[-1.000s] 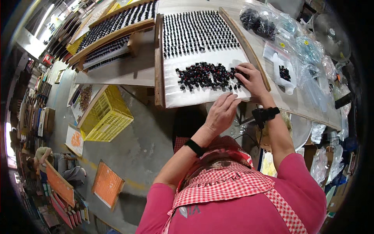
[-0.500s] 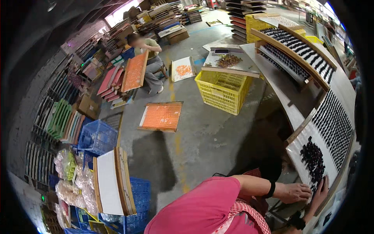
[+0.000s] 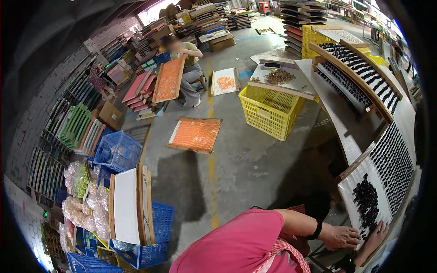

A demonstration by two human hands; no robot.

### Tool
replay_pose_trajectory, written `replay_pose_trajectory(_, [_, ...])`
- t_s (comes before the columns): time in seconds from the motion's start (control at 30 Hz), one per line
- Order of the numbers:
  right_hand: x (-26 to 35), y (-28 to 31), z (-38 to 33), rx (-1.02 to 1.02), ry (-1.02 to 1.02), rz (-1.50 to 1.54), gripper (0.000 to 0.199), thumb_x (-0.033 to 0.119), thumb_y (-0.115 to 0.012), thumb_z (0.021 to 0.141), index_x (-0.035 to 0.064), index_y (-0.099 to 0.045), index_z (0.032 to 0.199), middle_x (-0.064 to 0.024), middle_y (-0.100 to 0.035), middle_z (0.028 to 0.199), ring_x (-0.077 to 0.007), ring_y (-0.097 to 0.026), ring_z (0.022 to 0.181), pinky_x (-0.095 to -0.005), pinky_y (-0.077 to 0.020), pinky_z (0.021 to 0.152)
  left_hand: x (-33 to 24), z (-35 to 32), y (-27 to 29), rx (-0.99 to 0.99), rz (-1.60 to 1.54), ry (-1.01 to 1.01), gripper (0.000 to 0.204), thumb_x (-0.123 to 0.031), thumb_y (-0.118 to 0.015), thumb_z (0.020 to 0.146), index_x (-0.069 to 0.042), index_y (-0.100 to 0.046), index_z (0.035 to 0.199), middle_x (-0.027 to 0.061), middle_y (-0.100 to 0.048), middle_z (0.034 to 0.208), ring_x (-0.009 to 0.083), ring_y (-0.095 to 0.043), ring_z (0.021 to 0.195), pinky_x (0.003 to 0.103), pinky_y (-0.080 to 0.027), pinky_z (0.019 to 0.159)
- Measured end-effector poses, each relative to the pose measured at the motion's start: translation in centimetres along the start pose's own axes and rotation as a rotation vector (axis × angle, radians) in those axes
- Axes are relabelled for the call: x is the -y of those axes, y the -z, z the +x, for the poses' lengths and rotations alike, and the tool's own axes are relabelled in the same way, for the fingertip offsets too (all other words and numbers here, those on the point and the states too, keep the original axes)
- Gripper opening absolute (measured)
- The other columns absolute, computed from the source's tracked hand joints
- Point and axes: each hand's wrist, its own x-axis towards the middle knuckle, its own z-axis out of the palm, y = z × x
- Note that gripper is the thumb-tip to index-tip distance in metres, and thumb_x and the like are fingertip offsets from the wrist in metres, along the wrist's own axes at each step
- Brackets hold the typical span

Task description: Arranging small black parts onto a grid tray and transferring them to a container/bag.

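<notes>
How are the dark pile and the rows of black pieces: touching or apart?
Apart. The head view shows a bare strip of the white board between the dark pile and the rows of black pieces.

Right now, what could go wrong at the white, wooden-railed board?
The loose heap of small black pieces lies near an edge of the white board, so the right hand, at the heap's lower end, might knock some off. The neat rows of black pieces alongside could be disturbed if it spreads.
</notes>
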Motion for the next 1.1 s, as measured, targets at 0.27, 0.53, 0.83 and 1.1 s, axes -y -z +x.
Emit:
replay_pose_trajectory(0.27, [-0.9, -1.0, -1.3, 0.034, -0.152, 0.444, 0.036, 0.018, -0.041, 0.097, -0.007, -0.052, 0.12, -0.0219, -0.05, 0.128, -0.0345, -0.046, 0.119, -0.0364, -0.0358, 0.101, -0.4, 0.1, -0.1, -0.017, -0.005, -0.046, 0.074, -0.032, -0.064, 0.046, 0.0, -0.053, 0.112, 0.0202, -0.05, 0.119, 0.0408, -0.043, 0.114, 0.05, -0.03, 0.1])
replay_pose_trajectory(0.53, [0.7, 0.9, -1.6, 0.044, -0.062, 0.371, 0.035, 0.018, -0.043, 0.097, -0.0062, -0.052, 0.121, -0.0201, -0.05, 0.129, -0.0338, -0.046, 0.119, -0.0373, -0.0361, 0.1, -0.2, 0.0, -0.3, -0.012, 0.011, -0.046, 0.074, -0.031, -0.063, 0.048, 0.0, -0.052, 0.114, 0.0204, -0.05, 0.12, 0.0415, -0.041, 0.117, 0.05, -0.028, 0.102])
replay_pose_trajectory(0.83, [-0.7, -1.1, -1.6, 0.019, -0.114, 0.253, 0.036, 0.021, -0.042, 0.097, -0.0043, -0.053, 0.121, -0.0215, -0.047, 0.13, -0.0345, -0.044, 0.121, -0.0391, -0.0349, 0.101, -0.1, 0.1, -0.4, -0.056, 0.047, -0.06, 0.069, -0.031, -0.062, 0.049, 0.0, -0.054, 0.11, 0.0185, -0.051, 0.119, 0.0407, -0.042, 0.115, 0.051, -0.029, 0.101])
replay_pose_trajectory(1.1, [-0.6, 0.2, -2.4, -0.057, -0.146, 0.293, 0.03, 0.019, -0.05, 0.095, -0.0023, -0.058, 0.115, -0.0196, -0.052, 0.124, -0.0326, -0.051, 0.111, -0.0378, -0.0405, 0.095, -0.4, 0.3, -0.3, -0.079, 0.062, -0.096, 0.066, -0.032, -0.062, 0.048, -0.002, -0.055, 0.106, 0.0165, -0.051, 0.118, 0.0365, -0.043, 0.115, 0.049, -0.03, 0.098])
